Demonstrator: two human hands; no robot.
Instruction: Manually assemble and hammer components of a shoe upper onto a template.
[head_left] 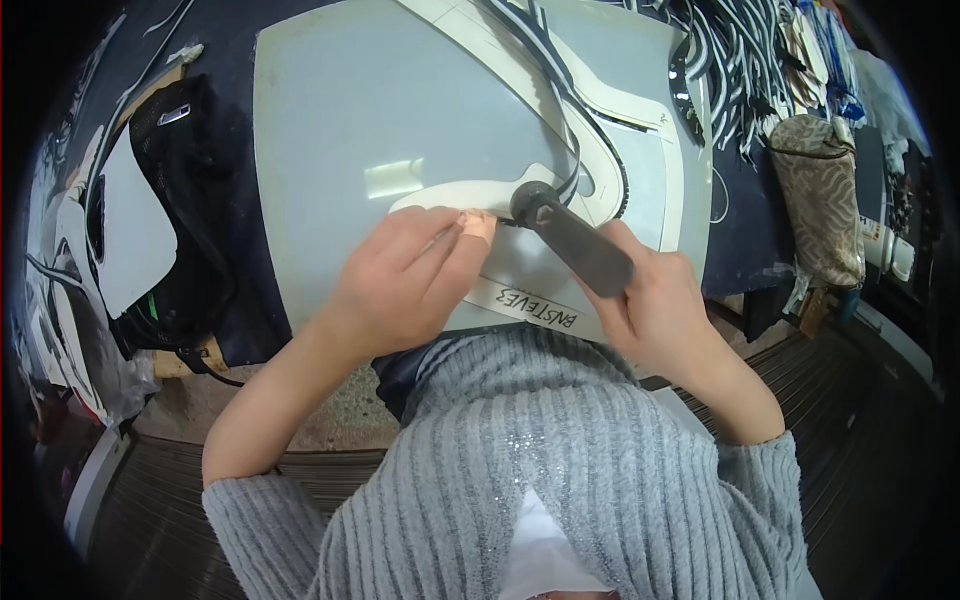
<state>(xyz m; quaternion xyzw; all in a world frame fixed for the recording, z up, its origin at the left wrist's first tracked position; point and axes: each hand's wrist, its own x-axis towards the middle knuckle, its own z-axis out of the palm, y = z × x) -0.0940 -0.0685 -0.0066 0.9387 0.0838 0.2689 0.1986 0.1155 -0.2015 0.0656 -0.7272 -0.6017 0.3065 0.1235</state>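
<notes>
My right hand (655, 295) is wrapped round a dark hammer (590, 250). Its round head lies over the edge of a white curved flat piece (455, 194), close to my left fingertips. My left hand (415, 275) is closed, its thumb and forefinger pinched at the near edge of that piece; an orange-tan wrap covers one fingertip. A little dark edging shows between those fingers and the hammer head. A thin grey-black strip (545, 45) comes down from the far side and loops beside the hammer head. What my left fingertips grip is partly hidden.
Under the work lies a pale grey board (330, 130). Another white marked strip (520, 305) lies near my body. At left are a black bag (190, 150) and a white panel (140, 235); at right a patterned pouch (815, 200) and bundled strips (735, 60).
</notes>
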